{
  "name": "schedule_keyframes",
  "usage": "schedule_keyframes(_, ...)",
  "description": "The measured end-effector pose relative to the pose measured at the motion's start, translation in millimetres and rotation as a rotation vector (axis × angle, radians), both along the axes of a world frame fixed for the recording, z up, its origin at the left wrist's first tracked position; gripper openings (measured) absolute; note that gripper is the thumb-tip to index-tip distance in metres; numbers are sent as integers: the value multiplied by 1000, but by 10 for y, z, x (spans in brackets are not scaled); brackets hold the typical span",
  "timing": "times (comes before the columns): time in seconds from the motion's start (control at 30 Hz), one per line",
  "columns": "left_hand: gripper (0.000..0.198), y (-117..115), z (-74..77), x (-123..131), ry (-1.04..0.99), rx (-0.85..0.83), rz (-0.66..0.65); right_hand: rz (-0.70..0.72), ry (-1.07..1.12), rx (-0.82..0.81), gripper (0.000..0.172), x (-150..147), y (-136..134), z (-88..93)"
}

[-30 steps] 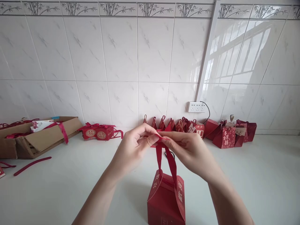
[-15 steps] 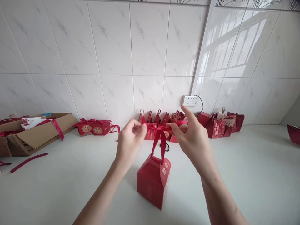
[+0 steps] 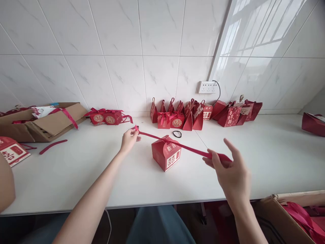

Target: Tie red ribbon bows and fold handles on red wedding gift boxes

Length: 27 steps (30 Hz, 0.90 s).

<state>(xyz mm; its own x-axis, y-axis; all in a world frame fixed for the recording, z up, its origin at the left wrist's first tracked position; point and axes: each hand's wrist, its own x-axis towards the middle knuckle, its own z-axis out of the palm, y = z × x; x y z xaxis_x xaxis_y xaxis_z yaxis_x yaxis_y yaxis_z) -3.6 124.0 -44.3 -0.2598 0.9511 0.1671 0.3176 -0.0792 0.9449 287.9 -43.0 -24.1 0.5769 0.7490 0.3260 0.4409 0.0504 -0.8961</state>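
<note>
A red gift box (image 3: 162, 156) with gold and white characters rests on the white table in front of me. From its top a red ribbon (image 3: 189, 148) stretches out to both sides, pulled nearly straight. My left hand (image 3: 129, 139) pinches one end of it, left of the box. To the right, my right hand (image 3: 232, 169) grips the other end between thumb and fingers, its index finger raised. Where the ribbon crosses the box top, I cannot make out the knot clearly.
Finished red boxes (image 3: 177, 120) with bows and loops stand along the tiled wall. A black hair tie (image 3: 177, 134) lies behind the box. Cardboard boxes (image 3: 50, 125) hold ribbons at left and lower right. Another person's arm (image 3: 5, 184) enters at left.
The box has come down from hanging on its ribbon to the table. My hands have moved apart, drawing the ribbon ends outward, and the bow loops no longer show. The view has tilted down.
</note>
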Motion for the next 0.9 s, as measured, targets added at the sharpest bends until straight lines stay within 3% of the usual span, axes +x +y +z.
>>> schedule_keyframes(0.1,15,-35,-137,-73,105,-66,-46,139,-89,-241,53,199,-186,-257)
schedule_keyframes(0.17,13,-100,-116,-40,166,-37,-89,292,-203,-370,51,312,-203,-374)
schedule_keyframes(0.27,33,-195,43,133,215,40,-219,393,-270,-308,50,303,-37,-379)
schedule_keyframes(0.37,34,-265,196,355,252,-20,-452,553,-114,-261,43,81,285,-264)
schedule_keyframes(0.43,35,-334,246,454,275,-103,-579,676,-10,-347,42,-83,492,-210)
schedule_keyframes(0.53,43,-531,280,477,303,-194,-670,781,84,-415,48,-203,657,-208)
schedule_keyframes(0.73,50,-1013,387,327,257,-543,-916,1161,432,-411,44,-88,577,-281)
schedule_keyframes(0.83,48,-1112,437,282,148,-556,-965,1292,564,-347,46,-74,546,-277)
schedule_keyframes(0.9,45,-1136,452,265,82,-524,-967,1278,619,-325,49,-89,530,-259)
